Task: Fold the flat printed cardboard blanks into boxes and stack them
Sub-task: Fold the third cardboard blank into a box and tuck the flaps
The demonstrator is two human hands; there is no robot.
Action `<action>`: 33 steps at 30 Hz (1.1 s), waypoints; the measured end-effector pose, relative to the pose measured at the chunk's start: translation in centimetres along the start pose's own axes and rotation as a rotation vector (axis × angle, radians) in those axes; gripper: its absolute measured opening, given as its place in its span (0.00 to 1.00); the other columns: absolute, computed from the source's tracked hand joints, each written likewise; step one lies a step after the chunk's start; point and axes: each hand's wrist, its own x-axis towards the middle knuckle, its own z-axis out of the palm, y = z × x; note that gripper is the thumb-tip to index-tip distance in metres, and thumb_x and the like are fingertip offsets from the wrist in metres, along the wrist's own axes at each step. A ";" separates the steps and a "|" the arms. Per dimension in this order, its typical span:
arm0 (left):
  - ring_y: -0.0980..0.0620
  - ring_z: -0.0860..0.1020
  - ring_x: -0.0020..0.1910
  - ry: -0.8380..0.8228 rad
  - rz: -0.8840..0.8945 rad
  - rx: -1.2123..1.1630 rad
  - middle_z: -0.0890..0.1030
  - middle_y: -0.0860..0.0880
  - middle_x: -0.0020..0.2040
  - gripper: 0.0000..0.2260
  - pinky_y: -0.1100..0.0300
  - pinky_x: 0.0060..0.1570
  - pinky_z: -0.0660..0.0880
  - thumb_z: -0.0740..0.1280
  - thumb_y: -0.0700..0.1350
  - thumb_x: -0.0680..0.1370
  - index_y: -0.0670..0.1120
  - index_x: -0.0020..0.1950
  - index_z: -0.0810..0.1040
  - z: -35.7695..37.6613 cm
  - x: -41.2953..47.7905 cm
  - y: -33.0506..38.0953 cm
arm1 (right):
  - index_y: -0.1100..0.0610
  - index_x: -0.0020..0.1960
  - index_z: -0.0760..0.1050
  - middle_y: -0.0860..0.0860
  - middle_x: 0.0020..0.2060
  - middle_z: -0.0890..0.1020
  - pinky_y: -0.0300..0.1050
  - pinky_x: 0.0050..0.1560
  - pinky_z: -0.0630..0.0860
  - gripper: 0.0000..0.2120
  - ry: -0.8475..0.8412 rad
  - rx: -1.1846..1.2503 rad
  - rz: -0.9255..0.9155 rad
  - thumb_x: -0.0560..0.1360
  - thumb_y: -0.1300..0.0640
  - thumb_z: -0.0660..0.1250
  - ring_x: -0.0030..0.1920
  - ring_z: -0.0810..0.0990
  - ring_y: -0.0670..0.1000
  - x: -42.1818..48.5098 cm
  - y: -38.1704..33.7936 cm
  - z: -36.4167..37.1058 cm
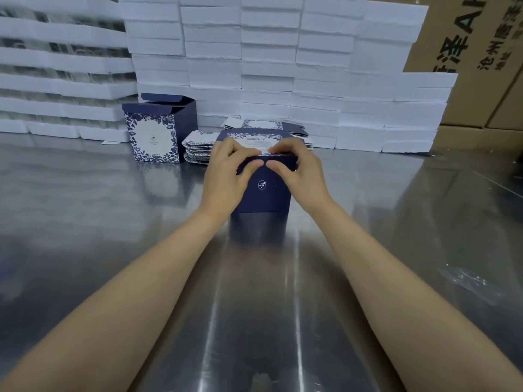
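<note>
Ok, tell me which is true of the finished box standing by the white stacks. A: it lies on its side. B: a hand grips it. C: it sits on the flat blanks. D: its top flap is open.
D: the finished box stands upright on the table beside the flat blanks, top flap raised; the left hand and right hand hold a second box.

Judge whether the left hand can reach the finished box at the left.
Probably yes: only bare table and a low pile of flat blanks lie between the left hand and the finished box, though it now grips a half-folded box.
</note>
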 end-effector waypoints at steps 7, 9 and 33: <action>0.53 0.71 0.47 -0.007 -0.114 0.013 0.73 0.55 0.39 0.04 0.50 0.43 0.73 0.72 0.47 0.74 0.48 0.45 0.84 0.1 1.0 0.2 | 0.55 0.47 0.82 0.40 0.42 0.78 0.37 0.49 0.71 0.04 0.054 -0.172 -0.098 0.74 0.58 0.69 0.49 0.76 0.43 0.5 0.3 0.7; 0.53 0.71 0.47 0.005 -0.135 0.019 0.73 0.56 0.38 0.02 0.49 0.43 0.73 0.72 0.46 0.73 0.48 0.42 0.83 0.3 1.2 0.4 | 0.54 0.45 0.82 0.38 0.39 0.77 0.35 0.45 0.69 0.03 0.092 -0.180 -0.082 0.74 0.57 0.69 0.46 0.75 0.41 0.4 0.2 1.1; 0.70 0.77 0.54 -0.334 -0.493 -0.370 0.78 0.51 0.63 0.20 0.62 0.62 0.74 0.65 0.39 0.80 0.43 0.72 0.70 -0.1 -1.2 -4.9 | 0.45 0.74 0.57 0.47 0.65 0.76 0.45 0.62 0.76 0.35 -0.125 0.120 0.230 0.75 0.64 0.70 0.64 0.77 0.49 -2.0 2.8 -0.4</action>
